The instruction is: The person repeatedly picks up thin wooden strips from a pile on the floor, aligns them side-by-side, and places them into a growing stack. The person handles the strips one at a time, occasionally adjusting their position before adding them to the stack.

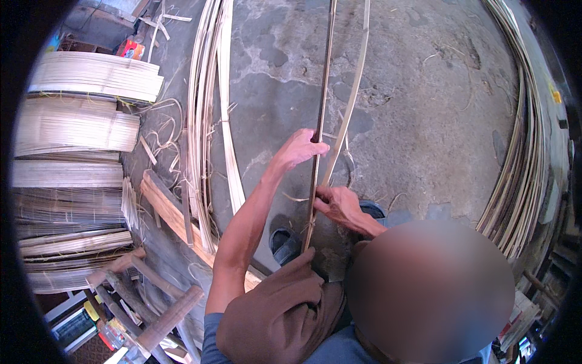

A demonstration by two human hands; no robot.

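A long dark split-bamboo strip (pixel 325 73) runs from the far edge toward my lap. My left hand (pixel 298 149) grips it partway along, thumb on one side and fingers curled on the other. Nearer to me, my right hand (pixel 343 205) is closed at the same strip, its fingertips against the edge. Beside it a pale strip (pixel 354 91) slants away to the right, its near end close to the right hand's knuckles. Whether the right hand also holds a blade or that pale strip cannot be made out. Thin curled shavings (pixel 350 167) hang next to the hands.
Bundled pale strips (pixel 203 103) lie lengthwise on the left, beside a wooden plank (pixel 167 203). Stacked bundles of slats (pixel 73 124) fill the far left, above a rough wooden stand (pixel 167 321). Another long bundle (pixel 515 158) curves along the right. Sandals (pixel 284 244) show below my hands.
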